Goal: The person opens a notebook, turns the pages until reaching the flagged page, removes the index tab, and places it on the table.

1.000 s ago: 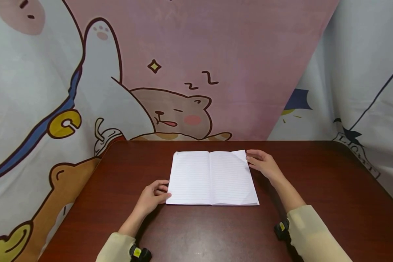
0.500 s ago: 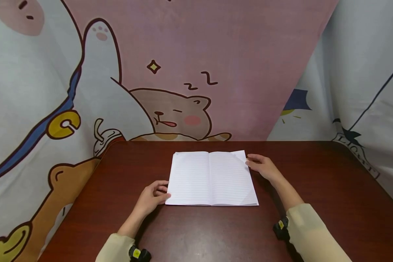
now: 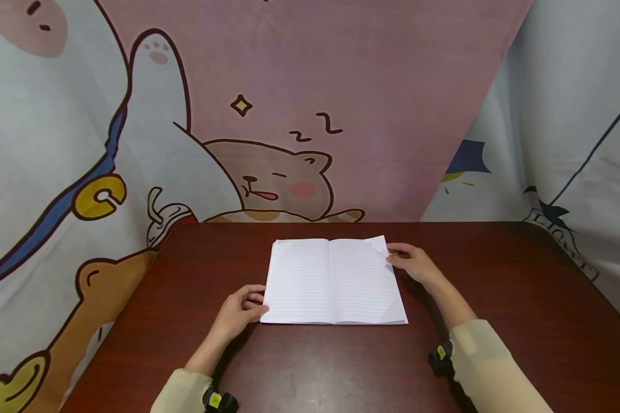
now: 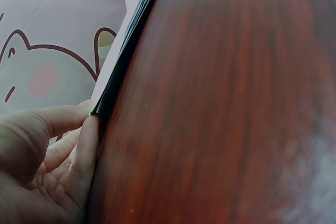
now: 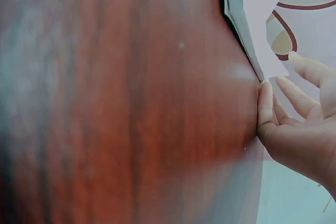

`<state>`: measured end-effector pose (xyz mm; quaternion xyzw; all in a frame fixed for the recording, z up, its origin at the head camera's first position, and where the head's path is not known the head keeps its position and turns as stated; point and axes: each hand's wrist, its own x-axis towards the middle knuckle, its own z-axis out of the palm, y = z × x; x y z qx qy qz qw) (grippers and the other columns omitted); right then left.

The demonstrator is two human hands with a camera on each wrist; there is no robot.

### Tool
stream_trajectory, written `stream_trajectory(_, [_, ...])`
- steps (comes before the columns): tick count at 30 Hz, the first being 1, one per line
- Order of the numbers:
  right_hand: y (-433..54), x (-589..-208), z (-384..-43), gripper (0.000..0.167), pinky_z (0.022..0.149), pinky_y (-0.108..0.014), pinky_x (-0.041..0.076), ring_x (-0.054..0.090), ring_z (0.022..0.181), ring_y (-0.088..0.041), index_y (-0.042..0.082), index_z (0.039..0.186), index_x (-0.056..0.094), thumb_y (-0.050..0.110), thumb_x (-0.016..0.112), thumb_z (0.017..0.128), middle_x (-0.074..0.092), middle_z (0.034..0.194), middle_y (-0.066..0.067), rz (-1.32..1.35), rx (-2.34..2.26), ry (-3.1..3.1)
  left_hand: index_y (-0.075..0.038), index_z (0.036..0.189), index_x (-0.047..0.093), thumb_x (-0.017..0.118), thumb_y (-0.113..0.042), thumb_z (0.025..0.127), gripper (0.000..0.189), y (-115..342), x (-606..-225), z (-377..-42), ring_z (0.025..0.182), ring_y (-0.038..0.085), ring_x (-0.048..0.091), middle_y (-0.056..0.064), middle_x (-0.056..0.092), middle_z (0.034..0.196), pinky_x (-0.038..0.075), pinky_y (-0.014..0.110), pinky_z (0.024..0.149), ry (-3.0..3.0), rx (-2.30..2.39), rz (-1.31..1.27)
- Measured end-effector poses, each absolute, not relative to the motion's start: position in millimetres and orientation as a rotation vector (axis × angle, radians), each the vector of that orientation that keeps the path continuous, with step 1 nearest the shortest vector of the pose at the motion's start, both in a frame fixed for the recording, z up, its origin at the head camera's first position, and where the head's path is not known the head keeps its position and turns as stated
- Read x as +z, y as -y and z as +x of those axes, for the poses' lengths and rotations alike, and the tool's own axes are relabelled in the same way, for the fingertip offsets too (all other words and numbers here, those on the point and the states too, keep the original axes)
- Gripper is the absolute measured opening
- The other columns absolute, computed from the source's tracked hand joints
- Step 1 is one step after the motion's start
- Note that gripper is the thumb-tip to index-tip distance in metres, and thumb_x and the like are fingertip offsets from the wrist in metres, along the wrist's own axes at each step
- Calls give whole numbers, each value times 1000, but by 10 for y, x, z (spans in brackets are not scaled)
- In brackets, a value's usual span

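A lined notebook (image 3: 336, 281) lies spread flat in the middle of the table, its visible pages blank apart from faint marks near the upper right corner. My left hand (image 3: 240, 310) pinches its lower left edge; the left wrist view shows thumb and fingertip (image 4: 86, 135) meeting at the corner of the dark cover. At the upper right edge is my right hand (image 3: 415, 264). In the right wrist view one fingertip (image 5: 265, 95) sits low against the notebook's edge, while the other digits spread apart above, beside a raised page corner (image 5: 278, 69).
The dark red-brown table (image 3: 310, 367) backs onto a hanging cloth (image 3: 392, 115) printed with cartoon cats. White cloth (image 3: 573, 115) hangs on the right side. Black cameras (image 3: 219, 400) are strapped at both wrists, next to pale sleeves.
My right hand has shifted slightly down and inward along the notebook's right edge, its fingers drawn closer together. The upper right page corner has moved a little. My left hand keeps its place.
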<state>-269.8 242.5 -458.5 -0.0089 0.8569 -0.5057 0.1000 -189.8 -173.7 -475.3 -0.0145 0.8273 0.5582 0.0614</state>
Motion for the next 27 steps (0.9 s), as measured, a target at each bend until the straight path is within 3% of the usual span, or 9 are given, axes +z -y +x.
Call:
stream_trajectory(4, [-2430, -4600, -2686, 49, 87, -33, 45, 49, 123, -35, 1, 144, 48, 21, 58, 101, 50, 141, -25, -10, -1537, -2552, -3, 126, 64, 75, -3, 86, 42, 1730, -4734, -1885, 82, 13, 63, 17, 67, 106, 60, 29, 69, -2505, 1690, -41])
stream_trajectory(10, [-2418, -4612, -2695, 44, 89, -33, 45, 50, 123, -32, 1, 139, 54, 19, 60, 100, 54, 140, -24, -6, -1571, -2544, -3, 126, 64, 75, -3, 86, 42, 1733, -4733, -1884, 83, 14, 63, 15, 66, 106, 60, 29, 69, -2506, 1678, -47])
stream_trajectory(20, [-2437, -4617, -2699, 47, 76, -28, 46, 57, 101, -20, -3, 132, 57, 27, 65, 96, 63, 120, -19, -1, -1545, -2569, -3, 125, 64, 75, -1, 85, 41, 1724, -4732, -1881, 82, 14, 63, 16, 67, 104, 60, 29, 68, -2515, 1677, -43])
stream_trajectory(23, [-2436, -4609, -2686, 49, 77, -31, 47, 59, 104, -25, -4, 129, 59, 33, 63, 97, 64, 120, -20, -13, -1519, -2581, -4, 125, 65, 75, -1, 85, 41, 1719, -4725, -1879, 82, 14, 63, 15, 67, 104, 60, 28, 69, -2509, 1680, -55])
stream_trajectory(27, [-2416, -4599, -2686, 49, 85, -36, 48, 57, 117, -37, -2, 130, 59, 35, 61, 98, 57, 135, -25, 33, -1493, -2570, -4, 125, 65, 75, -1, 85, 41, 1719, -4726, -1880, 82, 14, 63, 16, 67, 104, 60, 28, 68, -2515, 1682, -53])
